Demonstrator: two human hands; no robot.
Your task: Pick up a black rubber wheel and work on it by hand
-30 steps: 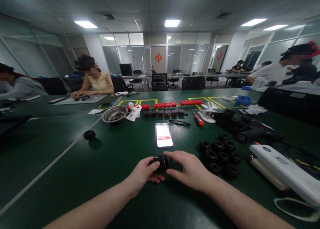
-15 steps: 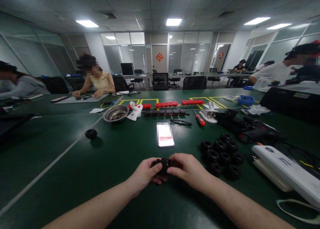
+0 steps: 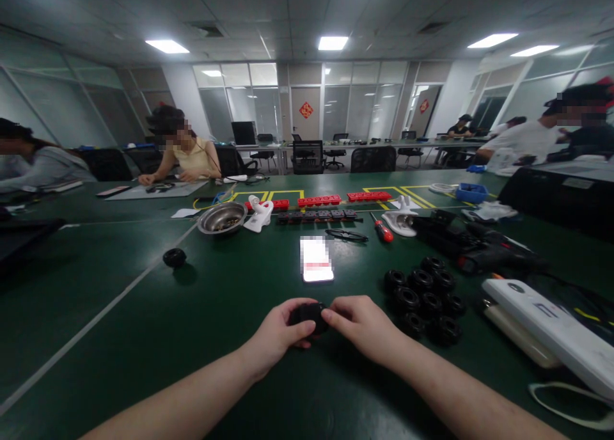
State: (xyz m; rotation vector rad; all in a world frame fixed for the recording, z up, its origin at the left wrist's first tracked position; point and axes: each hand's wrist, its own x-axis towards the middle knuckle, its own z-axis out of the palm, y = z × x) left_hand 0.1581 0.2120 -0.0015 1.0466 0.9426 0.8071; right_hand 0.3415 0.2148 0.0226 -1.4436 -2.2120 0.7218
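Observation:
A small black round part point(image 3: 311, 316) sits between my two hands just above the green table point(image 3: 144, 337). My left hand point(image 3: 278, 334) grips its left side with thumb and fingers. My right hand point(image 3: 362, 328) pinches its right side, fingers curled over it. Most of the part is hidden by my fingers. A lit phone point(image 3: 316, 259) lies flat just beyond my hands. A cluster of several similar black round parts point(image 3: 425, 296) lies to the right of my right hand.
A lone black part point(image 3: 174, 257) lies at left. Farther back are a metal bowl point(image 3: 221, 218), red and black strips point(image 3: 319, 201), a red-handled screwdriver point(image 3: 382, 229), a black power tool point(image 3: 474, 245) and a white box point(image 3: 551, 328). Other people sit at neighbouring tables.
My right hand has closed in on the black part, from resting spread over it to pinching it. The left hand keeps its grip; both hands sit slightly lower.

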